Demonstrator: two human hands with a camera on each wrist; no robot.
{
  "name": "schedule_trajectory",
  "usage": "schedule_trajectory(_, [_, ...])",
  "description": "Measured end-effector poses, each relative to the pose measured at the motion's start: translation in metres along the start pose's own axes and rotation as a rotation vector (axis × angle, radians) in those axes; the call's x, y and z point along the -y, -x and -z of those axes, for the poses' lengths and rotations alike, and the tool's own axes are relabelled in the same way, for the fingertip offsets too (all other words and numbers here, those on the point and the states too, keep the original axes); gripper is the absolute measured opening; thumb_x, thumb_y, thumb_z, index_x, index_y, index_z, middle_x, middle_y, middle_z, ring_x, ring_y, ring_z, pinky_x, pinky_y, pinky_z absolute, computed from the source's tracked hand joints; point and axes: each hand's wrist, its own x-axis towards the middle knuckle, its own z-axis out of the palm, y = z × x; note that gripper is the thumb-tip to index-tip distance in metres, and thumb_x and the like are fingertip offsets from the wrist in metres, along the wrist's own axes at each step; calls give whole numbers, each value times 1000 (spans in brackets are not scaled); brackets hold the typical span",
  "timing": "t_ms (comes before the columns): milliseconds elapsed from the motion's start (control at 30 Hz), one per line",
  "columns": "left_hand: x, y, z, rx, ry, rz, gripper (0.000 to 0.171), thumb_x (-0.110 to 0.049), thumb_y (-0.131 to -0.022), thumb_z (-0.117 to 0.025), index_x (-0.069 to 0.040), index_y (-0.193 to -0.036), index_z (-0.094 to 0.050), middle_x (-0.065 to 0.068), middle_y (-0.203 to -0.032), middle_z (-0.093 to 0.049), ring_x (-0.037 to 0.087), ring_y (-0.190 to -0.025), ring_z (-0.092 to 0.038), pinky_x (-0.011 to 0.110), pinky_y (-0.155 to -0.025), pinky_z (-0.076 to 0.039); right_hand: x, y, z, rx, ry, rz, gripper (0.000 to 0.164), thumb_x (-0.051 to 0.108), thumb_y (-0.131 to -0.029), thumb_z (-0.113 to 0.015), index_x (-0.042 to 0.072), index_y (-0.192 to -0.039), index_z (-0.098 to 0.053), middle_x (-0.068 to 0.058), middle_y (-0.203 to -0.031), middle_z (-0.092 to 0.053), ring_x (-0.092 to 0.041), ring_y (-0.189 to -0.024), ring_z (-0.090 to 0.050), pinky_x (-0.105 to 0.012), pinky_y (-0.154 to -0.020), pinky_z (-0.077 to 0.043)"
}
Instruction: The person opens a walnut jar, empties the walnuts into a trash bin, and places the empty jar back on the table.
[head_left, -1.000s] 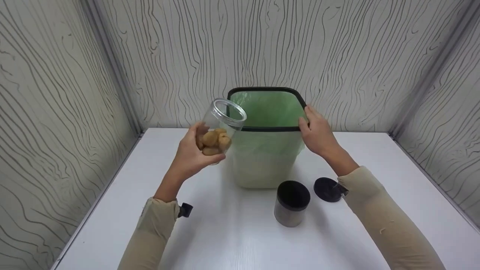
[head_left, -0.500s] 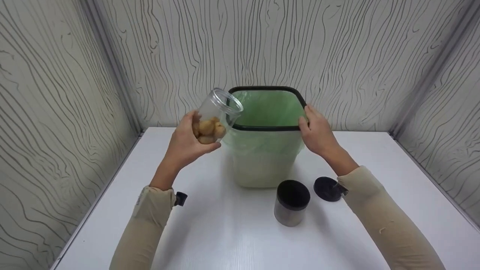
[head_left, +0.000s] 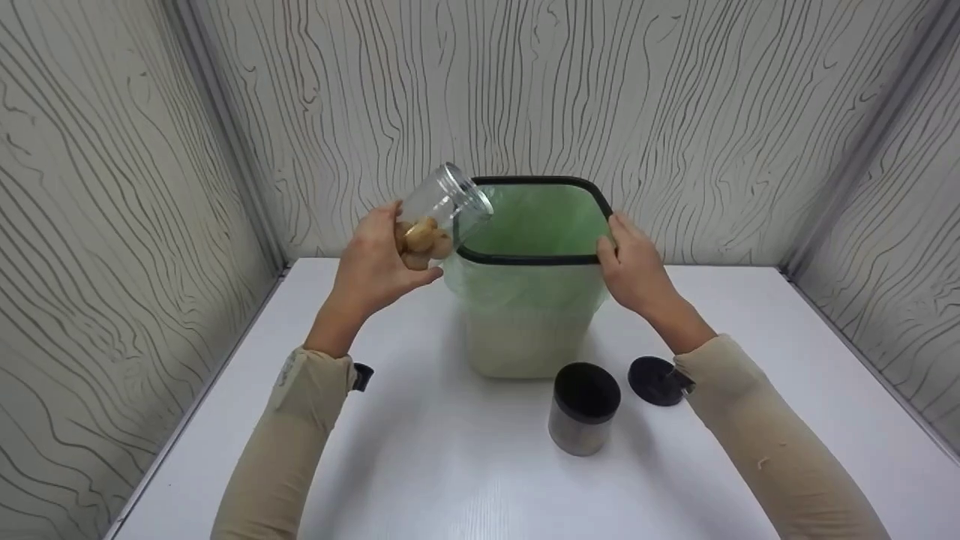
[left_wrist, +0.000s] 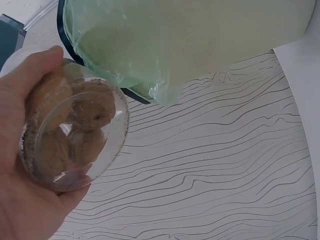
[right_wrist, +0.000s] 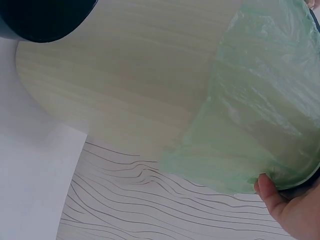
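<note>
My left hand (head_left: pixel 371 262) grips a clear plastic jar (head_left: pixel 442 196) by its lower part, mouth tilted to the right over the bin's left rim. Several round, tan-brown pieces (head_left: pixel 420 235), like cookies or nuts, lie at the jar's bottom; their undersides show through the base in the left wrist view. A cream trash bin (head_left: pixel 525 341) stands upright with a green bag (head_left: pixel 536 285) folded over its sides and a black rim ring (head_left: pixel 536 260). At the bin's right rim, my right hand (head_left: pixel 637 266) pinches the edge, thumb outside on the bag (right_wrist: pixel 235 150).
In front of the bin stands a container (head_left: pixel 581 431) with a black rim and dark inside. A black round lid (head_left: pixel 654 380) lies flat to its right, near the right sleeve. White table (head_left: pixel 450 480); wood-grain panels (head_left: pixel 375 90) enclose the back and sides.
My left hand has raised the jar and tipped it further to the right, toward the bin's mouth. The pieces stay inside it. My right hand keeps its place on the rim.
</note>
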Motion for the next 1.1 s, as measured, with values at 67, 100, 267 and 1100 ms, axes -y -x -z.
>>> schedule_trajectory(67, [0,-3,1,2,-24,1,98,-35,-65,-84,4,-139,-34,19,-125,-48,27,-110,-49,42,-94,-43,0,0,0,2,0,4,60,31,-101,-27,-13,-142,-24,-27,-150,-21,-38,-139,-18,-48,-111,-18])
schedule_trajectory(100, [0,-4,1,3,-41,4,98,-36,-65,-84,4,-140,-34,19,-126,-48,28,-111,-49,42,-94,-43,0,0,0,3,0,5,60,32,-101,-27,-13,-143,-24,-27,-150,-21,-38,-139,-18,-48,-111,-17])
schedule_trajectory(267, [-1,-11,4,3,-113,12,98,-37,-66,-84,3,-140,-34,18,-126,-48,29,-113,-49,43,-96,-42,1,0,1,8,1,7,61,33,-101,-26,-12,-143,-23,-26,-150,-20,-37,-139,-17,-48,-111,-17])
schedule_trajectory(1100, [-8,-34,5,-52,-424,-255,88,-35,-65,-84,4,-131,-42,22,-123,-53,38,-111,-50,48,-94,-42,1,1,0,-20,14,21,55,24,-100,-28,-14,-141,-27,-27,-149,-23,-38,-138,-20,-48,-110,-19])
